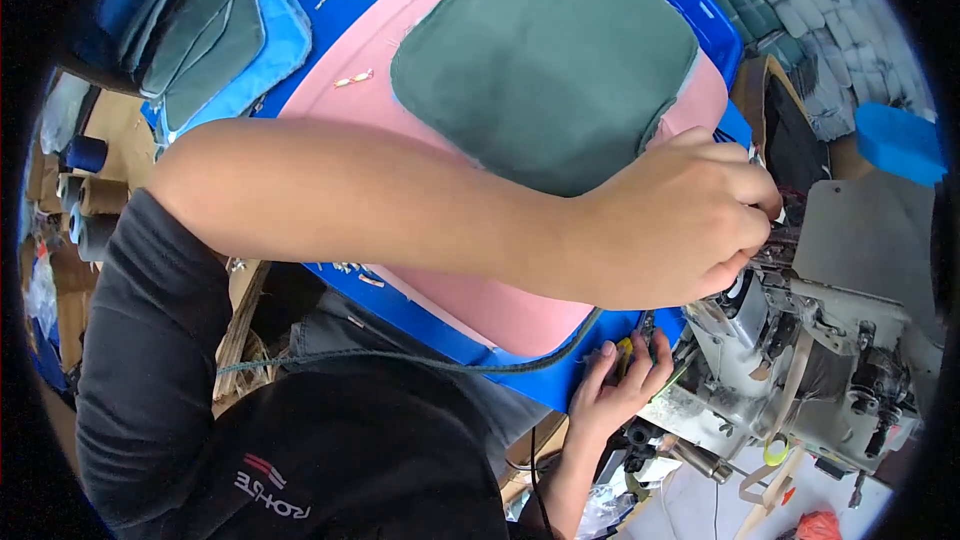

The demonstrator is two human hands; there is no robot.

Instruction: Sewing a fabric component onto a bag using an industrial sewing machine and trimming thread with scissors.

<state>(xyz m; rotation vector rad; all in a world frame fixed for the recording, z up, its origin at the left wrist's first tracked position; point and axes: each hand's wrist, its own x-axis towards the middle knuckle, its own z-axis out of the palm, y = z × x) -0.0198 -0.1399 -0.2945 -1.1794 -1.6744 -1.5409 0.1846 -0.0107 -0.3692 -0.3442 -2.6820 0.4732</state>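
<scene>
1. While our left hand (700, 215) reaches across to the sewing machine (745, 345), its fingers curl inward and the tips are hidden, so we can't tell what they pinch, if anything.
2. Our right hand (625, 380) sits lower, just beside the table edge, fingers curled round a small yellow-handled tool (624, 348); its exact kind is too covered to call.
3. The green panel (545, 60) lies on the pink piece (480, 305), which spreads over the blue table (550, 390) right up by the machine.
4. For doing this bit well, we'd keep green flat on pink with edges unpuckered, and fingertips clear of the moving parts. We'd also watch the grey-green cord (520, 368) so it doesn't snag, and keep the tool's tip off the cloth.
5. Headcount, folks: two hands, one machine, one green panel on one pink piece, one yellow-handled tool, one cord. At the left we make out at least three thread spools (88, 153). The stacked green pieces (205, 35) overlap too much for us to count.
</scene>
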